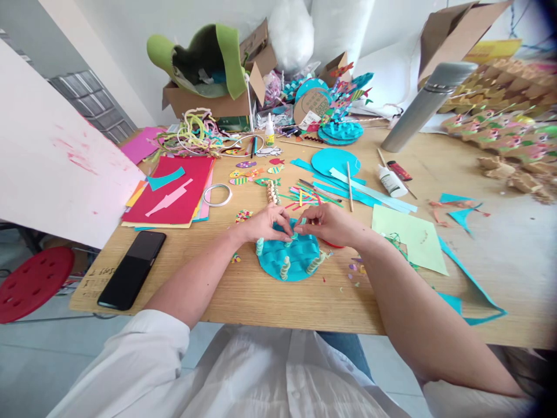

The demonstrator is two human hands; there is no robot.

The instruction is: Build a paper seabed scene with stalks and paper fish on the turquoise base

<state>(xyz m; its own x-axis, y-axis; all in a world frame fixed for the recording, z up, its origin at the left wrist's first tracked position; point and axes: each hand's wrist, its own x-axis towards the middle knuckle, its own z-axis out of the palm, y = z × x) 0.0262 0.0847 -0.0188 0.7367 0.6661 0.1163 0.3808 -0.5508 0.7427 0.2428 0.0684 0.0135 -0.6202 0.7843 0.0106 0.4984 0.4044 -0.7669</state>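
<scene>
In front of me on the table lies a round blue paper disc [272, 268] with raised wavy paper strips across it. Pale green twisted paper coils stand on it, among them one coil [285, 268] near its front edge and another [260, 247] at its left. My left hand [270, 223] and my right hand [324, 223] meet over the disc's far half. Between their pinched fingertips is a small pale green paper coil [295, 235], which both appear to grip. A beige braided piece [272, 191] lies just beyond my left hand.
Paper fish [246, 165], thin coloured strips [300, 197] and a blue circle [335, 162] lie beyond my hands. A phone [131, 270] and stacked coloured paper [169, 194] are left. Right are a glue bottle [392, 181], green paper [413, 235] and a tilted-looking grey flask [424, 110].
</scene>
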